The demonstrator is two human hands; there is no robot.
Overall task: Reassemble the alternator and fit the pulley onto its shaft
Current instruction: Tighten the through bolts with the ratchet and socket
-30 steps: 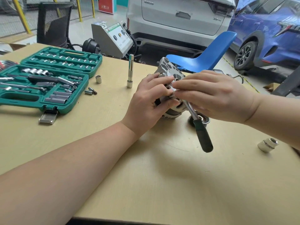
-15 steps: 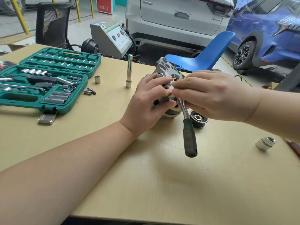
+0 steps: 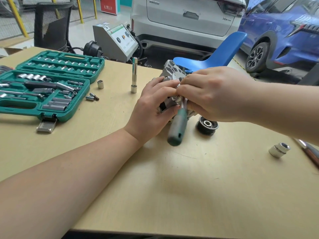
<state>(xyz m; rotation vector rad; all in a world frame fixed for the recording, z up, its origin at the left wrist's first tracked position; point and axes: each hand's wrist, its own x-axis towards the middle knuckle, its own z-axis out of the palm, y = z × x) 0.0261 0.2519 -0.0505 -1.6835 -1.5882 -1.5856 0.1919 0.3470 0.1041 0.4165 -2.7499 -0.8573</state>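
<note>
Two hands meet over one alternator [image 3: 172, 73] near the far edge of a pale wooden table [image 3: 189, 187]. The left hand [image 3: 153, 111] curls its fingers around the alternator's near side, thumb underneath, gripping the housing. The right hand [image 3: 212, 94] reaches across from the other side, its fingertips bunched and pinching at the head of one ratchet wrench [image 3: 178, 125] seated on the unit; what exactly lies under those fingertips cannot be told. The wrench's green handle, blurred, points toward the camera between the two wrists.

One black grooved pulley [image 3: 207, 127] rests flat on the table just beside the alternator, under the right wrist and off its shaft. One large loose socket [image 3: 279, 150] lies well apart at right. At left, one open green tool case [image 3: 51, 87] holds rows of sockets. Beside it stand one small socket [image 3: 100, 84] and one tall deep socket [image 3: 134, 75], upright, and two small bits [image 3: 92, 97] lie together. One blue chair [image 3: 221, 54] and two parked cars, one white [image 3: 186, 19], one blue [image 3: 284, 31], fill the background.
</note>
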